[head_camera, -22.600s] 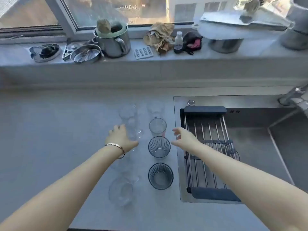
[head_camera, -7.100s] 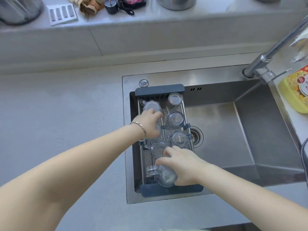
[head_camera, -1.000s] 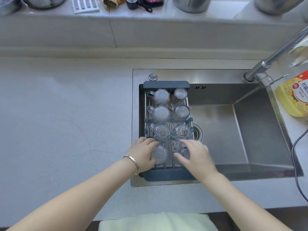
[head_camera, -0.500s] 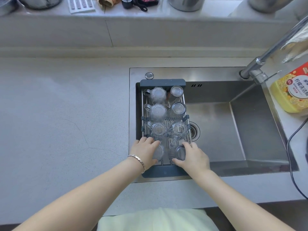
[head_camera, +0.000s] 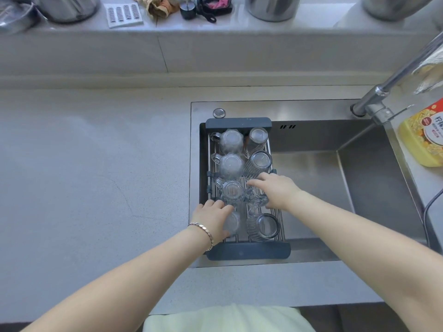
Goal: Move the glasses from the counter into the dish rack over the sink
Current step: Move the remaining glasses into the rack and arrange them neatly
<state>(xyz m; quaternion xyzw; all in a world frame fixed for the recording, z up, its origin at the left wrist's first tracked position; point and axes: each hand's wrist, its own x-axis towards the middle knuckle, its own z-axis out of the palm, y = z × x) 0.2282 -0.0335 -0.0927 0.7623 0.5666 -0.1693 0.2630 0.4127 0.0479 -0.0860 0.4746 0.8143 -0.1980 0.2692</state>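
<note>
A dark grey dish rack with metal bars spans the left end of the sink. Several clear glasses stand upside down in it in two rows, among them handled mugs on the left and ribbed tumblers on the right. My left hand wraps the nearest left glass. My right hand lies over the third glass of the right row, fingers on it. A ribbed tumbler stands free at the near right of the rack.
The steel sink basin lies right of the rack, with a faucet and a yellow soap bottle at its far right. Grey counter stretches left. Pots, a cloth and small items line the sill behind.
My right hand has let go of the near right tumbler and moved farther onto the third glass in the right row. My left hand has stayed on the near left glass.
</note>
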